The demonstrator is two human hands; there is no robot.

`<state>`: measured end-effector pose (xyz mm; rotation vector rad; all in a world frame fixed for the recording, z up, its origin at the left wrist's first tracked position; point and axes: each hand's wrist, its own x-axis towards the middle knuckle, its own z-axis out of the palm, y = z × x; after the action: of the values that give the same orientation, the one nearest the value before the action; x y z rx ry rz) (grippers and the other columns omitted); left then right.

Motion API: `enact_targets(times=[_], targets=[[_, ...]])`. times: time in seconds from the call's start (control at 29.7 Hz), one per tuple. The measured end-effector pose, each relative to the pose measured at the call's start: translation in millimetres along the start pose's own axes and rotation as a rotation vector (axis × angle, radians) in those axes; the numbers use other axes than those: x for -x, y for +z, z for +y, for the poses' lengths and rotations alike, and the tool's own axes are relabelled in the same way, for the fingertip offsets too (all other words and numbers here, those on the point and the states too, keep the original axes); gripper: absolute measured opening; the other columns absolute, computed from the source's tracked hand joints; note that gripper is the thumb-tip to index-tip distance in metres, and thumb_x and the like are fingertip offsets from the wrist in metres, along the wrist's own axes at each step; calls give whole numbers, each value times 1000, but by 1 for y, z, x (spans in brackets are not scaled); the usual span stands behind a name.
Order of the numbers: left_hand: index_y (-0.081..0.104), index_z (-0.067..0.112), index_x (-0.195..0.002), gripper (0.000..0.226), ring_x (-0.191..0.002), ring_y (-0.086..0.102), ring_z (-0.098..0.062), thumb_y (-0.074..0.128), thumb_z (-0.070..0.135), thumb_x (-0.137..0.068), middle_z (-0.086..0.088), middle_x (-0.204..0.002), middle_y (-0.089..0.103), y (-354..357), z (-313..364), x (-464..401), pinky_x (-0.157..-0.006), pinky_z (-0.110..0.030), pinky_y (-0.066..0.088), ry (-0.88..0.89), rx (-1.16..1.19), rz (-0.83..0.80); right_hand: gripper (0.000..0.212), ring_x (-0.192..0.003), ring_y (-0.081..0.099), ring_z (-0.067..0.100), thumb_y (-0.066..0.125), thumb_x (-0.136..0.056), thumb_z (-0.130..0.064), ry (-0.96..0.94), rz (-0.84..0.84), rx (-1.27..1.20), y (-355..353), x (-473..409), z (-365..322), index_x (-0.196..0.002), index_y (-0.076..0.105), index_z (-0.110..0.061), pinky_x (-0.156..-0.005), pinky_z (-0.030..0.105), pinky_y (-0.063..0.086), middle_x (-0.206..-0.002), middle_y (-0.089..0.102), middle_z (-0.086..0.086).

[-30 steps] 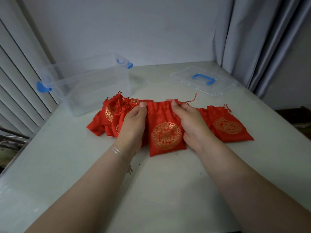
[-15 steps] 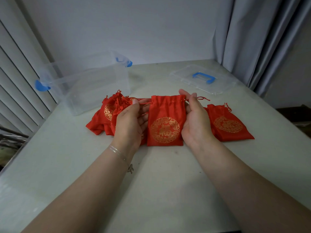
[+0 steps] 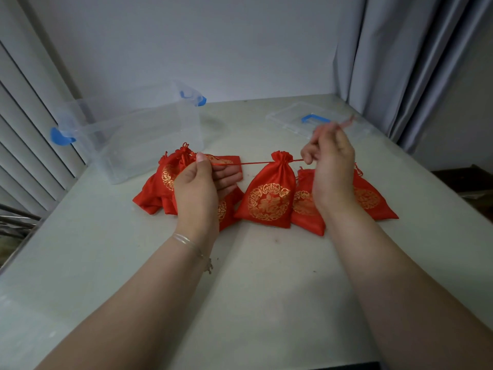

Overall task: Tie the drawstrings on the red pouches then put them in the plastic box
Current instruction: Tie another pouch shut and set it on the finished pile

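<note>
Both hands pinch drawstring [image 3: 253, 163] ends: left hand [image 3: 198, 188], right hand [image 3: 332, 166], cord taut. Cinched red pouch [image 3: 269, 196] between, on pale worktop [image 3: 240, 276]. Other pouches [image 3: 165, 188] flank. Plastic box [image 3: 138, 140] far left, lid [image 3: 306, 121] far right. Grey curtain [image 3: 400, 62] behind.

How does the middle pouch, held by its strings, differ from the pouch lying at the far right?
The middle pouch has its neck cinched; the far-right pouch lies flat. Both hands pull the middle pouch's drawstrings taut; nothing touches the far-right pouch. Both are red with gold emblems.
</note>
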<state>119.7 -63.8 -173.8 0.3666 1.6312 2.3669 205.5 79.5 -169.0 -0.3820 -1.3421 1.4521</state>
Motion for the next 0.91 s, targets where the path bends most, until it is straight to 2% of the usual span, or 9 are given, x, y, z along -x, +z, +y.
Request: enact_targets(times=[0.1,0.2,0.3,0.4,0.5,0.57,0.67,0.77,0.91], targets=[[56,10,-77,39,-56,66,-12,36,31,-103,-2,-63,71,-5,7,-2,-50,-21,51,129,-47,13,36,-71,62,13,42,-98,-36,-492,-320,625,3,5,3,-78,67,-18,-77,34,41,-73,65,-5],[57,11,-77,38,-61,68,-14,36,27,-103,-3,-64,71,-6,11,2,-52,-20,50,264,-85,-15,33,-76,55,9,47,-93,-41,-581,-398,828,7,7,6,-86,72,-22,-73,27,28,-73,59,-11],[59,9,-79,35,-66,70,-15,36,21,-103,0,-66,71,-5,14,10,-58,-21,51,426,-124,-105,27,-79,50,3,56,-84,-48,-515,-467,804,5,8,6,-91,73,-29,-78,22,28,-75,55,-17],[60,8,-85,31,-73,71,-17,36,17,-102,1,-72,72,-6,16,18,-67,-24,54,529,-120,-228,19,-78,54,8,63,-82,-41,-480,-537,729,9,13,4,-90,74,-27,-78,33,41,-77,62,-10],[61,12,-91,25,-84,70,-16,40,21,-100,2,-81,72,-5,16,18,-72,-27,55,523,-98,-339,16,-73,58,12,66,-84,-33,-438,-566,650,16,22,4,-86,74,-20,-68,38,47,-74,63,-4],[60,15,-99,12,-91,66,-10,50,21,-96,5,-92,69,-4,14,14,-75,-24,53,499,-119,-393,15,-74,61,12,66,-84,-32,-296,-576,578,18,27,3,-84,73,-18,-68,39,48,-75,66,-3],[52,22,-113,36,-99,57,-4,67,18,-81,6,-104,59,-6,5,6,-86,-22,49,432,-283,-462,10,-77,63,13,66,-85,-24,-106,-568,374,17,31,1,-82,72,-15,-73,35,50,-80,70,5],[51,28,-117,48,-99,56,-5,72,16,-75,8,-104,59,-9,-1,-1,-88,-20,46,365,-387,-549,8,-83,67,14,64,-87,-10,-26,-541,247,18,30,0,-82,69,-13,-78,31,53,-84,72,9],[54,26,-113,45,-103,59,-9,72,5,-77,3,-107,62,-9,-5,-5,-94,-31,48,329,-409,-610,6,-50,51,-2,58,-90,-2,66,-470,150,18,30,-6,-88,64,-4,-53,10,40,-52,58,-12]])
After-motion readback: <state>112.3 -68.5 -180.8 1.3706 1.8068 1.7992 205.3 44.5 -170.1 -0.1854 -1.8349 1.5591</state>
